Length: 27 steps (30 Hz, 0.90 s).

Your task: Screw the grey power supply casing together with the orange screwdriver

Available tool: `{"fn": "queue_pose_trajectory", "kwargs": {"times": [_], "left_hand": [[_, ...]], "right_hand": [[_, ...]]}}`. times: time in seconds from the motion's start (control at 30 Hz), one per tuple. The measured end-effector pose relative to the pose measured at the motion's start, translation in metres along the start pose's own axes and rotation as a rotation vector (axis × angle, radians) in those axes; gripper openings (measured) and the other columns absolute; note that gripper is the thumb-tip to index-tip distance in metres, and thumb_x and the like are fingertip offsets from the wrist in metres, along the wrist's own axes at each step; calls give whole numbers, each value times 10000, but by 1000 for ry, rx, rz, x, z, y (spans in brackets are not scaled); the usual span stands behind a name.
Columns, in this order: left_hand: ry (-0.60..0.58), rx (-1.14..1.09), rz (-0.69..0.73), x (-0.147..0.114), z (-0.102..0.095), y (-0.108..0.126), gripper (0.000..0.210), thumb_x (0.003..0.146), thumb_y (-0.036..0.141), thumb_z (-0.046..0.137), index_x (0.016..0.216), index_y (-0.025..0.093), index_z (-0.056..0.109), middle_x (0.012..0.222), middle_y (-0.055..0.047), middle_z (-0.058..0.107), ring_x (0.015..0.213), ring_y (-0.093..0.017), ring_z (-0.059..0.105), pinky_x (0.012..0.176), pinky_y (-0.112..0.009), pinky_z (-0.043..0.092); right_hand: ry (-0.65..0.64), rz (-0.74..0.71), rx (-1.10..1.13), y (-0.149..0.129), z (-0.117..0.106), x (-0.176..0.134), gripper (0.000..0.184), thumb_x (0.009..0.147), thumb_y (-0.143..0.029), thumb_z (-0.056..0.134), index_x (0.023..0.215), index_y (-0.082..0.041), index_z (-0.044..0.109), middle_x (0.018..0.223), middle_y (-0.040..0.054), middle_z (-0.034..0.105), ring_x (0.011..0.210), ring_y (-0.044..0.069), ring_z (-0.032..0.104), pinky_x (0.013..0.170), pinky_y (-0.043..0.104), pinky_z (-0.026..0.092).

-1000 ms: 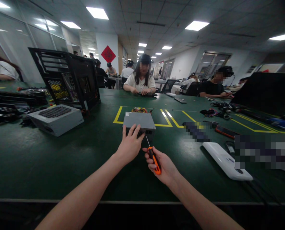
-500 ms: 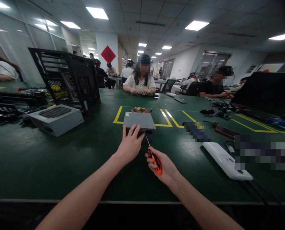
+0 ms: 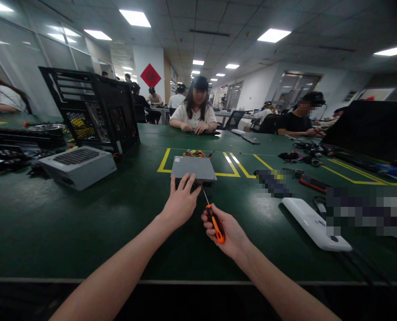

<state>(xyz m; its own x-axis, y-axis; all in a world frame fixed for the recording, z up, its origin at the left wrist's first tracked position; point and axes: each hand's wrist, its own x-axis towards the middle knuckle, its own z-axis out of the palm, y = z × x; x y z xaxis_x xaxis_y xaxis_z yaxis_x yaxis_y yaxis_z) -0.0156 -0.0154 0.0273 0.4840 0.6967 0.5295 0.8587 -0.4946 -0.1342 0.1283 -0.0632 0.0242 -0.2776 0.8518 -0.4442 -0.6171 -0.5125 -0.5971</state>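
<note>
A grey metal computer power supply lies on the green table in front of me. My left hand grips its near edge, fingers apart over the top and thumb by the front face. In my right hand is a screwdriver with an orange and black handle, fingers wrapped round it. The screwdriver's thin shaft points up and away to the near face of the power supply, by my left thumb. What its tip touches is too small to tell. Coloured cables bunch behind the power supply.
On the left, a second power supply stands before a black computer case. A white rounded device and a red-edged phone-like object lie on the right. A person sits across the green table.
The screwdriver handle has turned slightly in my right hand, showing more orange. My left hand and the power supply stay in place. The hands of the person across have shifted a little.
</note>
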Motion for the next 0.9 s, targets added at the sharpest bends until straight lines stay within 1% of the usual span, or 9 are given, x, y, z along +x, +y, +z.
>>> {"fn": "queue_pose_trajectory", "kwargs": {"times": [0.07, 0.13, 0.27, 0.33, 0.53, 0.6, 0.77, 0.83, 0.9], "left_hand": [[2, -3, -1, 0, 0, 0, 381, 809, 209, 435, 1181, 240, 510, 1367, -100, 329, 1267, -303, 249, 1021, -594, 116], [3, -8, -2, 0, 0, 0, 383, 807, 209, 438, 1182, 243, 509, 1365, -99, 332, 1267, -304, 248, 1022, -596, 112], [2, -21, 0, 0, 1, 0, 375, 806, 216, 445, 1175, 234, 510, 1365, -108, 325, 1271, -308, 238, 1017, -603, 110], [2, -29, -1, 0, 1, 0, 360, 808, 217, 443, 1160, 223, 518, 1364, -114, 322, 1273, -310, 234, 1015, -607, 110], [2, -51, -4, 0, 0, 0, 303, 812, 226, 440, 1090, 187, 555, 1359, -123, 324, 1277, -307, 222, 1021, -606, 96], [9, -59, -5, 0, 0, 0, 287, 810, 224, 444, 1067, 184, 568, 1358, -124, 325, 1279, -306, 217, 1024, -605, 88], [22, -78, -7, -1, 2, 0, 270, 797, 227, 469, 1036, 185, 587, 1360, -119, 323, 1279, -310, 215, 1023, -612, 77], [23, -85, -9, -1, 3, 0, 265, 793, 222, 475, 1028, 188, 590, 1356, -116, 329, 1278, -308, 220, 1026, -608, 79], [26, -88, -10, -1, 3, 0, 261, 791, 217, 475, 1022, 189, 593, 1352, -118, 336, 1276, -308, 225, 1027, -606, 84]], "right_hand": [[-6, 20, -8, 0, -1, 0, 296, 885, -289, 380, 747, -90, 551, 578, 29, 502, 415, 43, 421, 351, 118, 346], [-16, 15, -5, 0, -1, 1, 286, 881, -293, 387, 781, -86, 557, 580, 24, 496, 416, 40, 414, 336, 108, 323], [-3, -49, 1, 1, -1, 1, 129, 832, -201, 478, 744, -116, 520, 619, 19, 512, 419, 23, 395, 318, 89, 273], [8, -62, -1, 1, -1, 1, 109, 828, -166, 478, 731, -124, 505, 627, 15, 515, 417, 18, 387, 324, 85, 277], [-34, 20, -50, 1, 1, -2, 262, 886, -282, 378, 797, -99, 544, 619, 33, 517, 455, 51, 441, 371, 122, 366], [-48, 35, -54, 1, 2, -3, 287, 891, -296, 356, 822, -96, 549, 610, 33, 511, 453, 54, 439, 362, 120, 353], [-16, -22, -26, 3, -1, 0, 130, 835, -196, 469, 749, -115, 522, 635, 31, 528, 451, 38, 429, 328, 93, 283], [-13, -29, -32, 3, -2, 2, 106, 825, -177, 488, 740, -124, 519, 638, 25, 534, 459, 38, 443, 346, 93, 310], [-15, -13, -43, 4, -3, 2, 148, 834, -224, 488, 742, -117, 530, 637, 29, 538, 468, 46, 458, 381, 112, 367]]}}
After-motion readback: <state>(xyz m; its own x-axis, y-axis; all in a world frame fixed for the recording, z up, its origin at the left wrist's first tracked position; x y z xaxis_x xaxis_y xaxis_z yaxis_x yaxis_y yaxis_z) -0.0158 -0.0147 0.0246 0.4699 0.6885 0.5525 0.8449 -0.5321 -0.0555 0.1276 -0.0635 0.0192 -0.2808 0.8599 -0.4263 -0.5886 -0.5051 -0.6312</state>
